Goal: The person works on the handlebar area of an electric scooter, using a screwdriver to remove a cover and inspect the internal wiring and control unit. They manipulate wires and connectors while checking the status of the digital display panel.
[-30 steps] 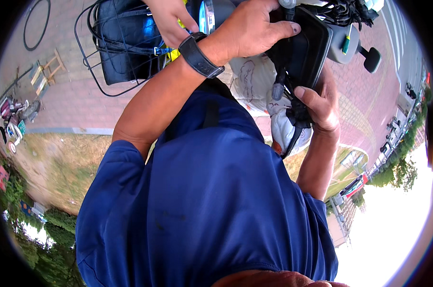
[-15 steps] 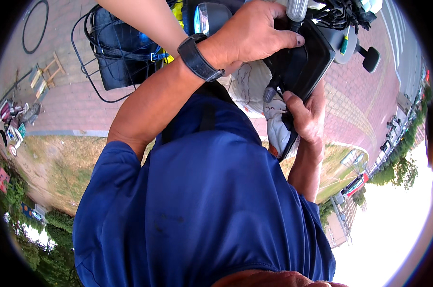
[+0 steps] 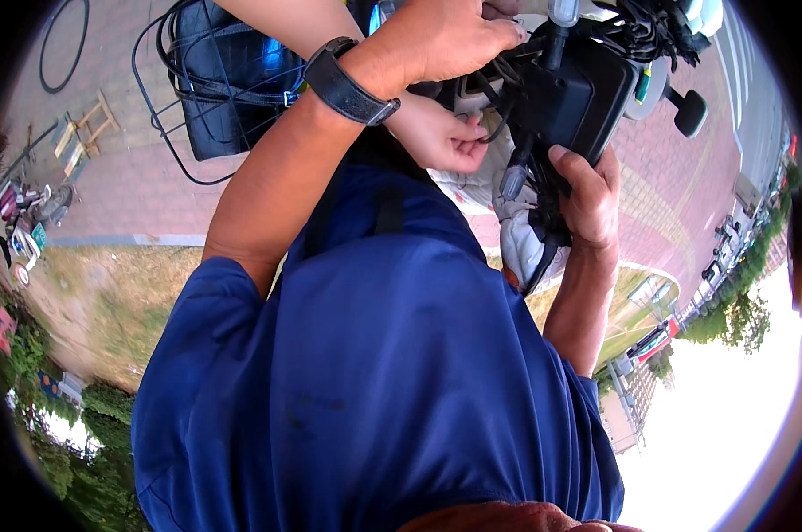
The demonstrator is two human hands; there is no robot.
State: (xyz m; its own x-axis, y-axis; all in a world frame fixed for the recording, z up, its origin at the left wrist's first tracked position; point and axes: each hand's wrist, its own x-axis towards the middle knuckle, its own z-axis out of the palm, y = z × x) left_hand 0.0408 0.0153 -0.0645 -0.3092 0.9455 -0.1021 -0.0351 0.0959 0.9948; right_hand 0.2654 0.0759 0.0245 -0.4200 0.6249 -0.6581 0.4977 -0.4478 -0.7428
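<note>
Being pinched at its lower edge by the right hand (image 3: 587, 197), the black rectangular plastic housing (image 3: 574, 97) is held beside thin black cables (image 3: 510, 71), left exposed — finger closure of the left hand (image 3: 454, 40) cannot be told.

No text, brand or number can be read. Reddish marks are seen on the white fabric (image 3: 465, 190) but can't be made out. Red panel (image 3: 3, 329) and green plate (image 3: 39, 237), far left: too small to be resolved.
</note>
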